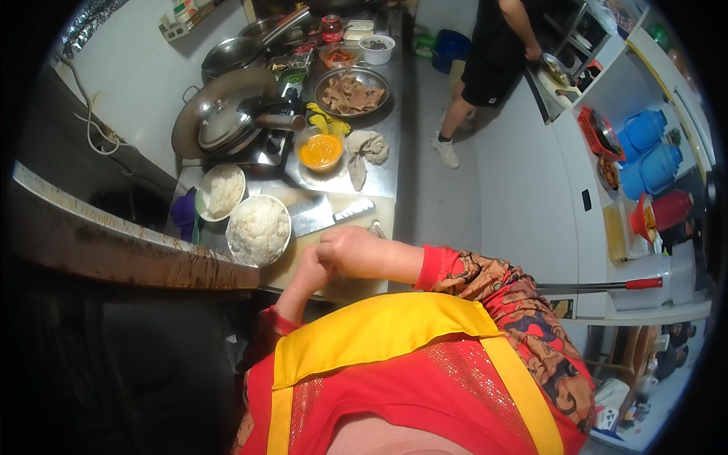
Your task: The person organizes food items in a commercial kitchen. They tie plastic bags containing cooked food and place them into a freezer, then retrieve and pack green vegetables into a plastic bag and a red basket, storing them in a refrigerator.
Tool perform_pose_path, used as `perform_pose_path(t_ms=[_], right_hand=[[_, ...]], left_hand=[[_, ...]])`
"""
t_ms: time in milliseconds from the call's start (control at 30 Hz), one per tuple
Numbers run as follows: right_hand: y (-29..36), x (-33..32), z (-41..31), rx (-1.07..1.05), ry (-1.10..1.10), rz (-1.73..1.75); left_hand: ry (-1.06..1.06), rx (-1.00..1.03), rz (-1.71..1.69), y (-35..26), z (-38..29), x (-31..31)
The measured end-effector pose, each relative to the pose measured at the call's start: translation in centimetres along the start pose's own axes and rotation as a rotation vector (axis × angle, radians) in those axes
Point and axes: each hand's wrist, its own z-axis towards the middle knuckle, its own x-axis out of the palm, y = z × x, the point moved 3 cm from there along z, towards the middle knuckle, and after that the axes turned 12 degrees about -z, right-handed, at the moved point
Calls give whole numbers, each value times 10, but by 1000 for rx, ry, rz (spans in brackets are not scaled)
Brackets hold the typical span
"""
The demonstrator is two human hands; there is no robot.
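My left hand (311,268) and my right hand (350,249) meet over the near part of a pale cutting board (284,264). Their fingers are bent and mostly hidden, so whether something is between them cannot be seen. Just beyond them a cleaver (314,216) with a black-and-white handle lies flat on the board. A bowl heaped with white rice (259,230) is left of my hands, with a second bowl of rice (223,192) behind it. Past the board are a bowl of orange-yellow liquid (321,151), a grey cloth (368,149) and a metal pan of sliced meat (350,94).
A large wok (185,128) and a glass lid (224,124) sit over a stove at the left. Behind are a red-lidded jar (331,28) and a white tub (377,50). Another person (483,62) stands at the right-hand counter, holding a pan (556,69).
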Motion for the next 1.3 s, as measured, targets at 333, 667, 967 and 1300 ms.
perform_pose_path(t_ms=[333, 667, 967, 1300], right_hand=[[-45, 15, -18, -86, 30, -31], [-64, 24, -31, 15, -213, -75], [-20, 24, -68, -141, -239, -188], [-36, 30, -65, 36, -200, 5]], left_hand=[[26, -162, -56, 28, -3, 4], [-175, -166, -282, 25, 0, 5], [-103, -360, -423, 11, -3, 3], [94, 466, 1177, -14, -17, 25]])
